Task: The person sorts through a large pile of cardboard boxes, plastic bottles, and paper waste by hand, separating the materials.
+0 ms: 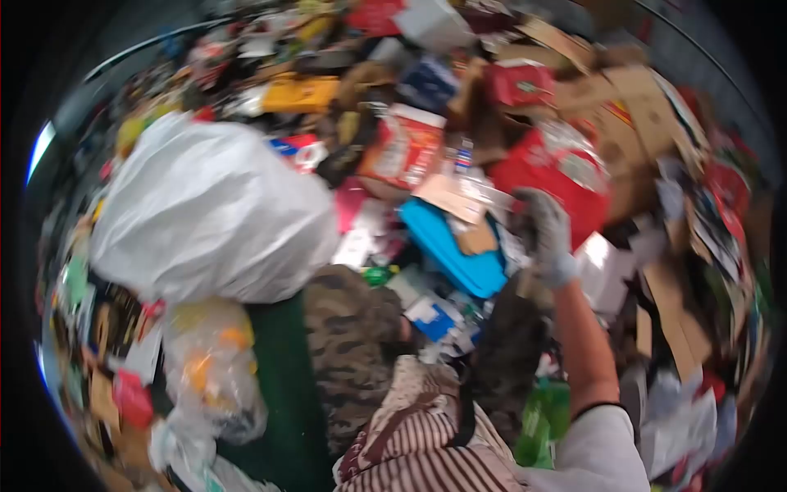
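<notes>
My right hand (548,234), in a pale work glove with a darker palm side, reaches over the heap of mixed waste at the middle right. Its fingers bend inward, but motion blur hides whether anything is between them. Just beyond it lies a red plastic bag (566,176) with a clear wrapper on top. To its left is a bright blue tray-like thing (449,250), with a piece of tan cardboard (449,197) across its upper end. A red and white packet (406,148) lies farther back. My left hand does not show.
A big white sack (213,209) bulges at the left, above a clear plastic bag (211,365) with orange things inside. Flattened cardboard boxes (619,119) rise at the back right. My camouflage-clad legs (348,353) are amid the waste, beside a dark green surface (279,385).
</notes>
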The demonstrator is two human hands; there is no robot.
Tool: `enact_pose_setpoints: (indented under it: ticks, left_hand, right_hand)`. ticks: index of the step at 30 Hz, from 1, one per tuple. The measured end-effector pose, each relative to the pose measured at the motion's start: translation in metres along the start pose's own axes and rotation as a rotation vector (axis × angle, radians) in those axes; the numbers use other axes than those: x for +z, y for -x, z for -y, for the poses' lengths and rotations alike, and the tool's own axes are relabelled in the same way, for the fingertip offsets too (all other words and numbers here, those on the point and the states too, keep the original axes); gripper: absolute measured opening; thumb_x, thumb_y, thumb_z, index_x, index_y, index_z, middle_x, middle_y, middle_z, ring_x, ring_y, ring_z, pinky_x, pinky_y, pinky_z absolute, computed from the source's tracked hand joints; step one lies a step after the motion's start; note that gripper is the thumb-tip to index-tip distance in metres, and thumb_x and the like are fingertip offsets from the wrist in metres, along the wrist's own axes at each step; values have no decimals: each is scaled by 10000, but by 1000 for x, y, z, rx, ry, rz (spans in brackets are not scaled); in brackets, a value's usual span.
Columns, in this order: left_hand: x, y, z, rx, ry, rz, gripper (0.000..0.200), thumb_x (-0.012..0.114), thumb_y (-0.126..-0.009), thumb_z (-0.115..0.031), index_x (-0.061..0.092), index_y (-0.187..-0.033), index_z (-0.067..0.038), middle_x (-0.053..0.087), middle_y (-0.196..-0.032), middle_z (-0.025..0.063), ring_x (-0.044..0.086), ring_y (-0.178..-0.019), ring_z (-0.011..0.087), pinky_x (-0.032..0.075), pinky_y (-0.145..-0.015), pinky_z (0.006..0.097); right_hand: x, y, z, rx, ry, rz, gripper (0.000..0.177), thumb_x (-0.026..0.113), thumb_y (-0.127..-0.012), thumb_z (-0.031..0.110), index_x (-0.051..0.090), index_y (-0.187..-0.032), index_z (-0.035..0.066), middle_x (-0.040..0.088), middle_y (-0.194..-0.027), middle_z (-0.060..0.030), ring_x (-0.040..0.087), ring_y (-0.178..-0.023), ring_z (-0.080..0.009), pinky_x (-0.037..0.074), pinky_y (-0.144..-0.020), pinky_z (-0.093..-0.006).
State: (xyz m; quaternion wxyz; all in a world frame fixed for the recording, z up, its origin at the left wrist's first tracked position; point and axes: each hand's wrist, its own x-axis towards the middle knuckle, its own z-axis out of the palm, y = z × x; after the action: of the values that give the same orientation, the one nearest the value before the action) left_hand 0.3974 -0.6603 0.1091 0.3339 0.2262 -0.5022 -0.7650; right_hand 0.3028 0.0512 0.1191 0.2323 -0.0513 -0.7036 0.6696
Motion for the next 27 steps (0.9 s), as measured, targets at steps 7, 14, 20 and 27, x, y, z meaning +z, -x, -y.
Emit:
enact_pose_setpoints:
  ticks: [7, 14, 20, 27]
  left_hand:
    - [217, 82, 165, -208, 133, 347, 406, 457, -924, -260, 467, -1283, -70, 554, -1139, 82, 540, -933, 146, 444, -827, 282]
    - [381, 223, 223, -316, -134, 1063, 435, 431, -945, -248, 409, -1343, -76, 557, -1014, 50, 539, -785, 110, 452, -642, 208]
    - [418, 256, 277, -618, -226, 1269, 483, 519, -915, -292, 403, -1307, -34, 576, -931, 62, 542, -714, 119, 450, -568, 203]
    - [428, 277, 315, -827, -484, 1269, 499, 605, -855, -322, 447, -1234, -38, 575, -926, 79, 573, -741, 147, 475, -570, 223]
  right_hand:
    - [-117, 48, -44, 157, -637, -400, 501, 489, -888, 524, 552, -1037, 50, 580, -649, -50, 406, -363, -66, 306, -334, -199]
    - [-358, 163, -194, 453, 1, -992, 355, 700, -776, 306, 628, -998, 38, 647, -871, -46, 577, -624, -131, 457, -514, -257]
    - [-463, 266, -249, 1048, 607, -998, 825, 789, -642, 414, 426, -1290, 56, 622, -925, -83, 562, -600, -185, 461, -516, -335]
    - [-458, 232, -270, 1314, 397, -397, 890, 821, -572, 452, 493, -1249, -23, 595, -1115, -182, 602, -934, -266, 481, -784, -358]
